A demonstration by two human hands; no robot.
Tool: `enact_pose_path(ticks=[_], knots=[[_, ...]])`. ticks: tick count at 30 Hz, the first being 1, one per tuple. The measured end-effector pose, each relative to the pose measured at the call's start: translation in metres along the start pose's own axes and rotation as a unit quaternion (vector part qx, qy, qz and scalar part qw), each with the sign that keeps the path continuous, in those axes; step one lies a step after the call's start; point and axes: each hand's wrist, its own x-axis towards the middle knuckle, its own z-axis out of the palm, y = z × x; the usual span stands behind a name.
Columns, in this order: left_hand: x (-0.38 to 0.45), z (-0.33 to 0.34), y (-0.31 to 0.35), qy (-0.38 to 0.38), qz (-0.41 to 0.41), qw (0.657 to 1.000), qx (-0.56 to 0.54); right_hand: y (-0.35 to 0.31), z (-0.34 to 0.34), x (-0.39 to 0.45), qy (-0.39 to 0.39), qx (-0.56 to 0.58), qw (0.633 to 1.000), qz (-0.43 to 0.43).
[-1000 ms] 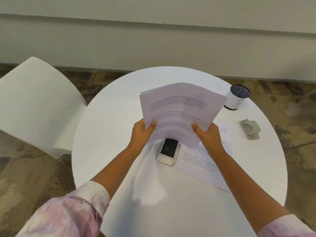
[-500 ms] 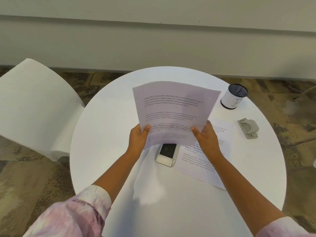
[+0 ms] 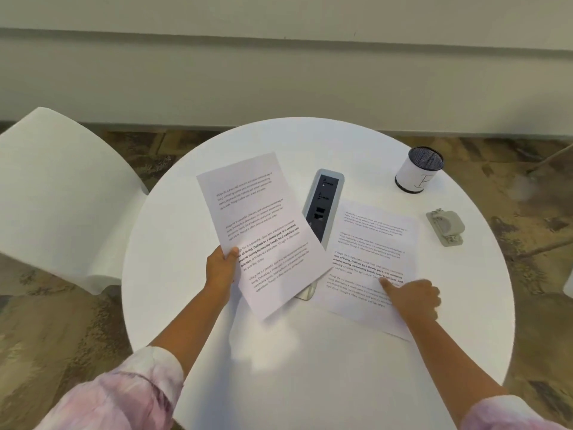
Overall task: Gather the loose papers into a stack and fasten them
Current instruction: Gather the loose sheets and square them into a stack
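A: Table (image 3: 310, 383), round, white: bare room nearer than both hands.
B: Gathered papers (image 3: 263, 231): pinched at near-left edge by left hand (image 3: 221, 270), raised.
A: Loose sheet (image 3: 372, 243): flat under right hand (image 3: 414, 297), fingertip pressing. Ungathered.
B: Stapler (image 3: 446, 226): beyond right hand, untouched. Fastening pending.

Round white table (image 3: 310, 383) filled the centre of the frame. Grey power socket strip (image 3: 324, 206) sat set into its top just above centre, dark face with ports showing. White cylindrical cup (image 3: 417, 175) with dark mesh top stood at upper right of the table, a thin letter mark on its side. White chair (image 3: 62, 197) at left, beside the table. Patterned brown-grey carpet (image 3: 46, 336) underneath, pale wall (image 3: 279, 72) across the top.
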Motion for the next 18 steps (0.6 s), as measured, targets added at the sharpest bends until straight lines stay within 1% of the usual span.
enact_pose_path(ticks=[7, 10, 14, 16, 18], knots=[[-0.001, 0.0, -0.01, -0.016, -0.031, 0.999, 0.019, -0.009, 0.005, 0.001, 0.002, -0.015, 1.0, 0.007], [-0.002, 0.0, -0.012, -0.022, -0.043, 0.999, 0.023, -0.011, 0.005, 0.004, -0.014, 0.009, 1.0, 0.001], [-0.005, 0.0, -0.016, -0.044, -0.048, 0.996, 0.055, -0.012, 0.002, 0.0, -0.014, 0.124, 0.99, -0.061], [-0.006, 0.0, -0.017, -0.05, -0.043, 0.995, 0.079, -0.018, -0.004, -0.006, 0.01, 0.141, 0.985, -0.098], [-0.005, 0.001, -0.017, -0.046, -0.05, 0.994, 0.083, -0.028, -0.013, -0.012, 0.038, 0.134, 0.979, -0.149]])
